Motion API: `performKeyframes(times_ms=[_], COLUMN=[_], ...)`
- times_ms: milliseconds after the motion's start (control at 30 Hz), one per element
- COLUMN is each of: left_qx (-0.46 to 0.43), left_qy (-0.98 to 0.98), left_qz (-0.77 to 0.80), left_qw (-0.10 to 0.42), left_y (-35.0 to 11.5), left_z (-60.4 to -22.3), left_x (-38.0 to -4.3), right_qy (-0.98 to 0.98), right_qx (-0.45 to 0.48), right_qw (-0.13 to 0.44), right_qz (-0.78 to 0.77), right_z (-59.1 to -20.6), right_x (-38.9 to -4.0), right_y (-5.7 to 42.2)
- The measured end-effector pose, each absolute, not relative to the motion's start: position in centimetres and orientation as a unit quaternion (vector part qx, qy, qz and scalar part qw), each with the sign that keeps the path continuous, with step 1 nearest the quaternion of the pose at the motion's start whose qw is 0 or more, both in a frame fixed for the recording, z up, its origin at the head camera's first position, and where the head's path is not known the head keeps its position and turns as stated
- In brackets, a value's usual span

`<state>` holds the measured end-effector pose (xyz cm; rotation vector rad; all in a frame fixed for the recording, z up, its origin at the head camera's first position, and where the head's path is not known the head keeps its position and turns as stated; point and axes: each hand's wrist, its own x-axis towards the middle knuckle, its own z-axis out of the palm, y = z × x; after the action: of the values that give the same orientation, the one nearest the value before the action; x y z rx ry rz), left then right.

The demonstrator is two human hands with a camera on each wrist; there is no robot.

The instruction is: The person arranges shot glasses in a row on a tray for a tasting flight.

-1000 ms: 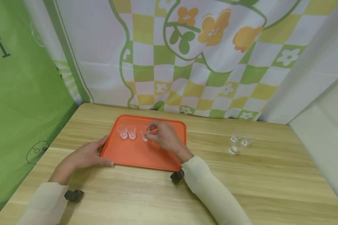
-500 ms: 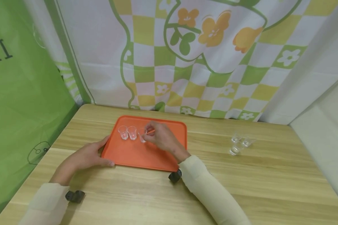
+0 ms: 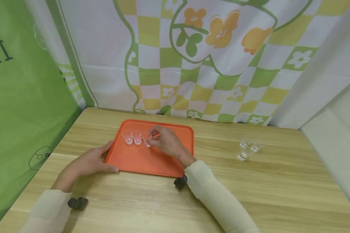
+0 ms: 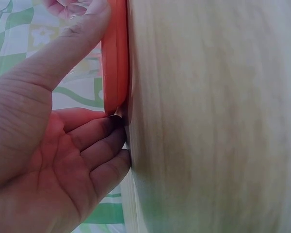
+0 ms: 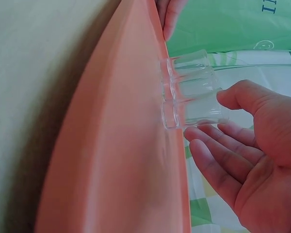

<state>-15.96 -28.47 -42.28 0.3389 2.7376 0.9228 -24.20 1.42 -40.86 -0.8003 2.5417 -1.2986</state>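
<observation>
My right hand [image 3: 168, 141] pinches a small clear shot glass [image 5: 200, 110] by its upper part, thumb at the rim and fingertips along the side. Its base sits on the orange tray [image 3: 145, 161]. To its left, two more shot glasses, one [image 3: 128, 138] at the end and one [image 3: 137, 138] in the middle, stand upright side by side, making a row near the tray's back. My left hand [image 3: 90, 160] rests at the tray's front left corner. Its thumb lies along the front edge in the left wrist view, and the relaxed fingers touch the left side.
Three more clear glasses [image 3: 243, 155] stand in a cluster on the wooden table [image 3: 250, 191], right of the tray. A patterned curtain [image 3: 169, 77] hangs behind the table, and a green cloth [image 3: 23, 106] hangs on the left.
My right hand has slid its shot glass slightly left, closer to the other two, narrowing the gap in the row. The left hand stays at the tray corner.
</observation>
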Motion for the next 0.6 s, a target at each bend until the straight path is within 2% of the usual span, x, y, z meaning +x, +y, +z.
performKeyframes(times_ms=[600], left_qx=[0.114], left_qy=[0.934], left_qz=[0.317], left_qw=[0.119], left_y=[-28.39], left_z=[-42.04], left_x=[-15.74], right_qy=[0.858], right_qx=[-0.265], right_qw=[0.093], right_qz=[-0.43], right_z=[-41.0], right_x=[-24.27], right_y=[1.16])
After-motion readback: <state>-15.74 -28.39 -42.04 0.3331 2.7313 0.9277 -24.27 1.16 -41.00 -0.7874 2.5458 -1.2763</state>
